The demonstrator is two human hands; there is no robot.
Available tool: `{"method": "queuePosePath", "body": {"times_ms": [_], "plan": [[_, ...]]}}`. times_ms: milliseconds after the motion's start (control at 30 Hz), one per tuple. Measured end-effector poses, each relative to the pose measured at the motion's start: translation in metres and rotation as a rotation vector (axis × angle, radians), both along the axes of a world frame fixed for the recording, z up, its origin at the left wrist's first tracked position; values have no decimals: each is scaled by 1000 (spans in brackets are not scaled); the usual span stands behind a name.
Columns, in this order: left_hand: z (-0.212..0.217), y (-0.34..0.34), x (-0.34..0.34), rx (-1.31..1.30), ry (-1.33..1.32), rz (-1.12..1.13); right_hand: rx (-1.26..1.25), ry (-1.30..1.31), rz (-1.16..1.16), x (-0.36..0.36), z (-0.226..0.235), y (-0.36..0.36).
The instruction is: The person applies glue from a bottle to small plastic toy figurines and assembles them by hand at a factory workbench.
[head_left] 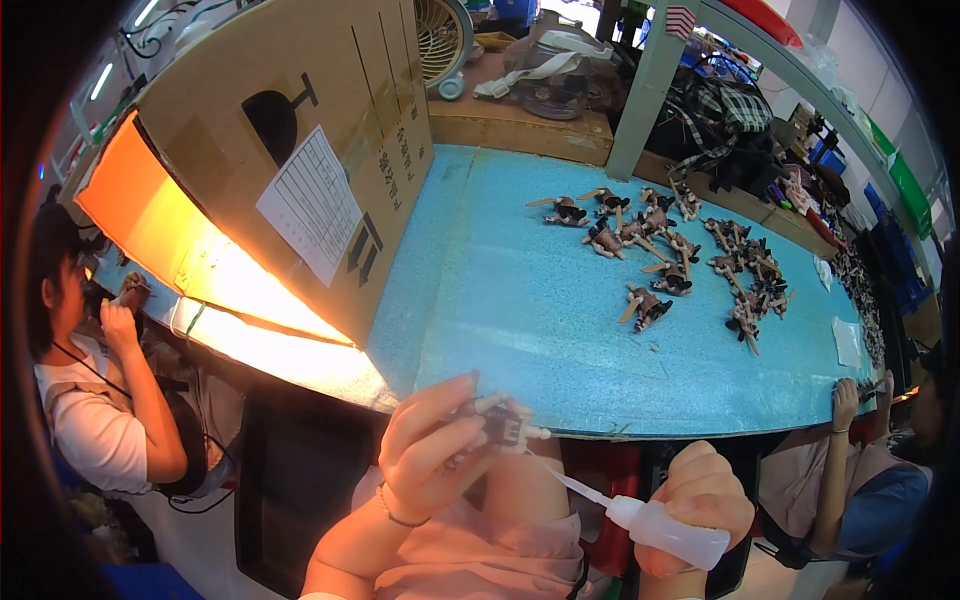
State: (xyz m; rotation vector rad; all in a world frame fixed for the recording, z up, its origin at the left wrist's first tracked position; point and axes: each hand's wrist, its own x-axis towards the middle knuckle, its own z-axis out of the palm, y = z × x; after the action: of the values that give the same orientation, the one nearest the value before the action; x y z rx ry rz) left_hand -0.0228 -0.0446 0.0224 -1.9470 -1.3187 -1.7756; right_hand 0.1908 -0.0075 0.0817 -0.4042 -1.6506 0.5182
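Above my lap, my left hand grips a small figurine with a dark body and pale limbs. A white squeeze bottle with a long thin nozzle sits in the closed fingers of my right hand. The nozzle slants up toward the figurine; whether its tip touches the figurine is too fine to tell. Beyond my hands, several similar brown and black figurines lie in two loose clusters on the blue tabletop.
A large cardboard box stands at the left, brightly lit inside. Behind the table are a fan, a clear bag and a grey post. One person sits at left, another at right. A dark bin stands below.
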Motion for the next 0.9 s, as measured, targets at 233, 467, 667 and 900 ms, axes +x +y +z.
{"method": "queuePosePath", "body": {"times_ms": [233,467,667,900], "plan": [[0,-1,7,-160,-211,-167,22,28,17,3,-6,2],[-3,0,6,-202,-335,-262,-41,-12,12,-3,4,1],[-1,0,9,-212,-378,-313,-60,-119,51,1,8,1],[-3,-1,9,-233,-436,-346,-66,-29,-33,-3,-3,-1]]}}
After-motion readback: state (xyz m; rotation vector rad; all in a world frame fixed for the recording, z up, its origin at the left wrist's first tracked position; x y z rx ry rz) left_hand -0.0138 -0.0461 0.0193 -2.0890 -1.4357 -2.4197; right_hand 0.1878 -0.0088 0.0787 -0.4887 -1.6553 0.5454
